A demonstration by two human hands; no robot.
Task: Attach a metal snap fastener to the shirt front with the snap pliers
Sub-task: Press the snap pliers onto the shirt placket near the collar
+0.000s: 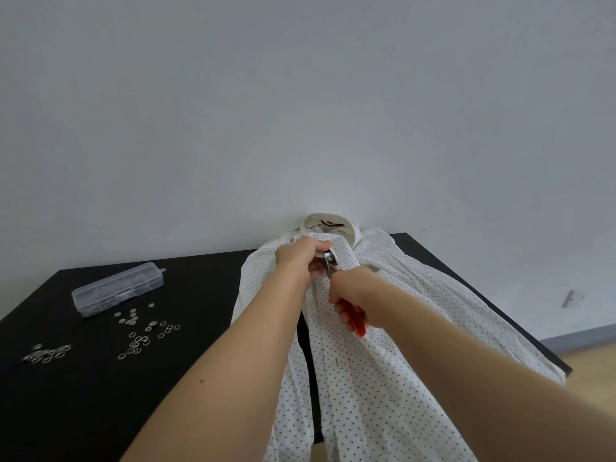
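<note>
A white shirt (383, 328) with small dark dots lies flat on the black table (100, 411), collar toward the wall. My right hand (356, 295) grips the red handles of the snap pliers (358, 323). The pliers' metal head (330, 256) sits at the shirt's front edge just below the collar. My left hand (300, 258) is closed around the shirt front beside the pliers' head, touching it. Whether a snap sits in the jaws is hidden by my fingers.
A clear plastic compartment box (116, 288) lies at the table's left rear. Several loose metal snap parts (146, 331) are scattered in front of it, with another small pile (46, 353) near the left edge. A white wall stands right behind the table.
</note>
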